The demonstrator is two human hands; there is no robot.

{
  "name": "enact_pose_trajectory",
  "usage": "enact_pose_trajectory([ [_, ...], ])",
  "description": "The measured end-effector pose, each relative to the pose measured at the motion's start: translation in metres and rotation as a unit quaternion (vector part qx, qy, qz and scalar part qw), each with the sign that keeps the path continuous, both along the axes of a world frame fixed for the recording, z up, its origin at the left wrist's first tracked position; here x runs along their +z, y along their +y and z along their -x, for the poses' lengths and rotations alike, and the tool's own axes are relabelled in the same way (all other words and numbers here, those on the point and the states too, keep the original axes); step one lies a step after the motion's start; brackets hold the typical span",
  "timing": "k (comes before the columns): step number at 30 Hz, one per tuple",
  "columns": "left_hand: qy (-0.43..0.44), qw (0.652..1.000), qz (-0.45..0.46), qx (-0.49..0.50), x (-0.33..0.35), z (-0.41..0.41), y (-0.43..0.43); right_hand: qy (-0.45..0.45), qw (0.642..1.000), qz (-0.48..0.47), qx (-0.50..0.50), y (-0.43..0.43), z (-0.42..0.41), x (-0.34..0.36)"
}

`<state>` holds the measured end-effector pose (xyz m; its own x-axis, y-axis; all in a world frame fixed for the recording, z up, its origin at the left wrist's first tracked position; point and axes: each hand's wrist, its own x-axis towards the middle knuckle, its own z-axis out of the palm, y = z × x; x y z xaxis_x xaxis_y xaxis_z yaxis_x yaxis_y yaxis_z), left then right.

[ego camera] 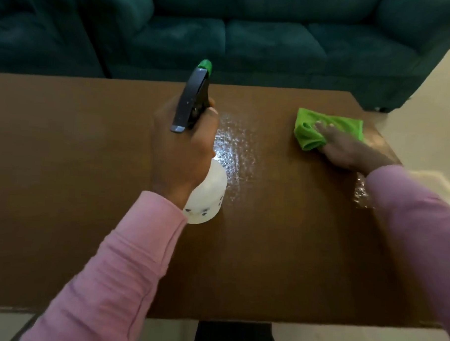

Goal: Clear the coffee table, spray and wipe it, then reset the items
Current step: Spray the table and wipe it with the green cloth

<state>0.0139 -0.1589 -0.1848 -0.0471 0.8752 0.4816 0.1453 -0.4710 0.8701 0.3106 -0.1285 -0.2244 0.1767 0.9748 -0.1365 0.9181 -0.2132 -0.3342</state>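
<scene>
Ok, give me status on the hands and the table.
Left hand gripping spray bottle above table. Right hand pressing green cloth flat. Wet patch mid-table, unwiped. Nothing in the way.

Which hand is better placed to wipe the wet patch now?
The right hand: it presses the green cloth flat on the coffee table, beside the wet patch. The left hand grips the spray bottle.

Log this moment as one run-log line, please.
phase: spray and wipe | left hand: grips white spray bottle | right hand: presses green microfibre cloth on brown wooden coffee table | wet droplets mid-table
</scene>
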Motion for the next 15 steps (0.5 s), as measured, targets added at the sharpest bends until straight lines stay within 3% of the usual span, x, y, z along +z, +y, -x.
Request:
enact_pose_trajectory([
  [7, -0.007, 0.999, -0.02, 0.03, -0.017, -0.001, 0.009, 0.077, 0.993, -0.028, 0.081, -0.15, -0.002, -0.018],
  [11, 0.001, 1.0, -0.018, 0.012, -0.011, 0.002, 0.005, 0.084, 0.994, -0.047, -0.049, -0.176, -0.013, -0.009],
  [15, 0.015, 1.0, -0.021, 0.005, -0.011, 0.004, 0.004, -0.024, 0.992, -0.027, -0.125, -0.167, 0.004, -0.023],
])
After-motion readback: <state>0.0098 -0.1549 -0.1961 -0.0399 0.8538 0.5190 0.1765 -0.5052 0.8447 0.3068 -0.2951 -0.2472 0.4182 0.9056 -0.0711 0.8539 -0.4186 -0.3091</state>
